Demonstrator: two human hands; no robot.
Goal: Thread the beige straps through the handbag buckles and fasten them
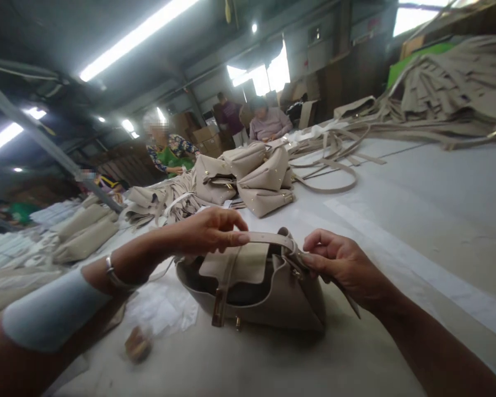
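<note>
A beige handbag (273, 303) stands on the white table (417, 220) right in front of me, its flap and gold clasp facing me. My left hand (209, 229) pinches the bag's top handle strap (268, 238) near its left end. At the handle's right end, my right hand (341, 262) is closed on the strap by the buckle. A bracelet and a pale sleeve band are on my left arm.
A pile of finished beige bags (252, 176) sits mid-table, with loose straps (334, 160) and stacked beige pieces (442, 88) at the right. White paper (165, 311) and a small round object (137, 343) lie near the bag. Several people work at the far end.
</note>
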